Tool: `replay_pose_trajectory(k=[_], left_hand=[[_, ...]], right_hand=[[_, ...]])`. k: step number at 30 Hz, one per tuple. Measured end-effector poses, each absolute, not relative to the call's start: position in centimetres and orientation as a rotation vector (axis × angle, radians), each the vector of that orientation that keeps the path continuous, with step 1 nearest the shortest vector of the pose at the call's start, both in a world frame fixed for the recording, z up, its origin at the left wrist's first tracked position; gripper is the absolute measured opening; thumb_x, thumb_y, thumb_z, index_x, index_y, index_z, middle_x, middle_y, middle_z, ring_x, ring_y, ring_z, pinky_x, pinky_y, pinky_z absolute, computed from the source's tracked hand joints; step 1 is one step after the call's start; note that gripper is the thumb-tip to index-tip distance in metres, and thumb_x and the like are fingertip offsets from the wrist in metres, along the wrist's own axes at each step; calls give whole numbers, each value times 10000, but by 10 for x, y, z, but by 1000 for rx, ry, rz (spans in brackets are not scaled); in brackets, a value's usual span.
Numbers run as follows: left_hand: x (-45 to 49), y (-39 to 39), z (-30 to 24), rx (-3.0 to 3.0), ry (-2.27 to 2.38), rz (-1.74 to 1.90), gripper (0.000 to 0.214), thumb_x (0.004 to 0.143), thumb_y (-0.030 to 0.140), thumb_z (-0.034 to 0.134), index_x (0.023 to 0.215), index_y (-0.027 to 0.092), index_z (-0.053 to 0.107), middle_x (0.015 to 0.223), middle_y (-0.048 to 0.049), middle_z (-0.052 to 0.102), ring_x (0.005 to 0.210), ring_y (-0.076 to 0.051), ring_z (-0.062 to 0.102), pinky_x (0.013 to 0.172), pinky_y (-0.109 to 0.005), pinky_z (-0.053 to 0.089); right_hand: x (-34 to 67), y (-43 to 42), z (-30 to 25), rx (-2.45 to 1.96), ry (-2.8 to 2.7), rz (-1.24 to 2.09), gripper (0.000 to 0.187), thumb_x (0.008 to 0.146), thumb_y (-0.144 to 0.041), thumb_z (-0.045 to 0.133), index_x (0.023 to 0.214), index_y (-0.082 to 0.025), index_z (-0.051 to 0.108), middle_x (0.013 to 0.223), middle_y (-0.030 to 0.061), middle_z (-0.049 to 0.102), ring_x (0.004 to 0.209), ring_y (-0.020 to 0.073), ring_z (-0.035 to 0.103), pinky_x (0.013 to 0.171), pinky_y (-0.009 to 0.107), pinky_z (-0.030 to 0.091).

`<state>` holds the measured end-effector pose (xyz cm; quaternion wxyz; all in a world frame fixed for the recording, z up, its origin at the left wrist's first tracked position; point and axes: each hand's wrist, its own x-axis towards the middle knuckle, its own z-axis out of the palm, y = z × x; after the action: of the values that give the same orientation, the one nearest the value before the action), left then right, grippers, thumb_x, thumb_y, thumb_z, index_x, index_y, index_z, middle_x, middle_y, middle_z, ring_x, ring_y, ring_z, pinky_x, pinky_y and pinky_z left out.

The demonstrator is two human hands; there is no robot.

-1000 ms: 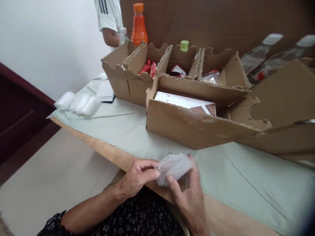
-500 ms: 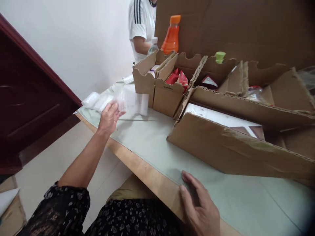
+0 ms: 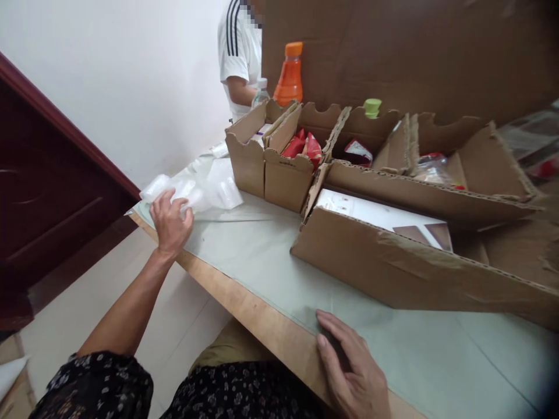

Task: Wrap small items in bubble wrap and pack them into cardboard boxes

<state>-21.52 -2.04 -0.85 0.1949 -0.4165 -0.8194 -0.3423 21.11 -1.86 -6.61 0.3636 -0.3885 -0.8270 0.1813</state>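
At the left end of the table, my left hand [image 3: 172,224] reaches over a bunch of clear plastic wrap [image 3: 205,195], which looks like air-cushion packaging. Its fingers are spread and bent, with the tips at the near side of the plastic. Whether they press on it I cannot tell. My right hand [image 3: 353,366] rests at the table's front edge, thumb and fingers apart, holding nothing. Under both lies a pale green table cover [image 3: 257,256].
Cardboard bins [image 3: 288,180] line the table, with red packets [image 3: 301,145] inside one. A longer box [image 3: 384,262] in front holds a white carton [image 3: 371,215]. Behind stand an orange bottle [image 3: 289,78] and a clear bottle [image 3: 261,93]. Another person [image 3: 238,58] is at the back.
My left hand has moved left and slightly down, its fingers spreading wider. The plastic's right end has sunk and shifted left. My right hand stays nearly in place. The view has shifted slightly.
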Motion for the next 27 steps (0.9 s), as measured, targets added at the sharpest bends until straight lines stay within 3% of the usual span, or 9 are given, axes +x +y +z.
replay_pose_trajectory(k=[3,6,9,13,16,19,21,25,27], left_hand=[[-202,-40,17,-967,-2306,-1454,192,822,290,684,996,210,694,1163,-102,704,1223,-316,614,1174,-486,384],[-176,-60,28,-662,-2268,-2128,320,736,374,754,999,209,674,972,-25,682,1011,-233,656,1014,-384,494],[-123,-70,15,-660,-2382,-2400,426,673,484,796,947,180,676,855,-21,688,841,-208,686,822,-340,549],[-27,-64,-11,-749,-2559,-2834,475,648,511,886,926,165,717,849,-39,740,790,-193,706,755,-303,559],[24,-59,-13,-791,-2566,-3262,402,654,450,933,870,177,733,840,-28,755,808,-183,717,769,-278,565],[43,-57,-5,-766,-2554,-3452,355,640,388,954,845,188,745,830,-21,762,796,-187,728,771,-288,593],[43,-56,-2,-695,-2563,-3492,350,618,342,963,851,185,754,849,-25,771,782,-180,730,752,-277,608],[30,-59,-9,-318,-2534,-3442,274,597,181,932,791,176,739,834,-1,769,768,-126,723,744,-195,609],[18,-63,-14,-167,-2531,-3375,237,608,133,899,759,173,721,804,16,754,764,-114,721,738,-179,609]], right_hand=[[212,-19,-68,-1001,-2100,483,215,1037,-304,565,1188,-245,706,1140,65,802,1016,262,779,836,448,662],[212,-20,-67,-1014,-2062,532,221,1029,-294,582,1205,-251,709,1167,65,795,1038,259,771,860,449,660],[209,-29,-59,-1034,-2002,610,240,1025,-278,596,1242,-261,697,1200,62,784,1067,242,765,901,431,658],[205,-50,-40,-970,-1933,694,326,1005,-253,621,1329,-278,653,1296,70,746,1204,237,718,995,423,632],[215,-63,-35,-1031,-1875,692,515,1005,-329,622,1507,-277,522,1478,116,636,1368,300,615,1086,533,572],[236,-70,-40,-1213,-1795,672,713,1008,-446,612,1642,-276,332,1600,158,509,1436,354,543,1093,614,541],[246,-72,-44,-1299,-1756,606,740,1007,-460,618,1652,-283,303,1626,166,470,1460,360,512,1083,612,541],[242,-59,-45,-1291,-1881,399,625,1001,-389,635,1575,-272,418,1640,167,446,1481,339,481,1113,573,507],[234,-46,-44,-1303,-2049,314,559,971,-371,667,1491,-231,518,1625,197,459,1472,380,479,1098,592,493]])
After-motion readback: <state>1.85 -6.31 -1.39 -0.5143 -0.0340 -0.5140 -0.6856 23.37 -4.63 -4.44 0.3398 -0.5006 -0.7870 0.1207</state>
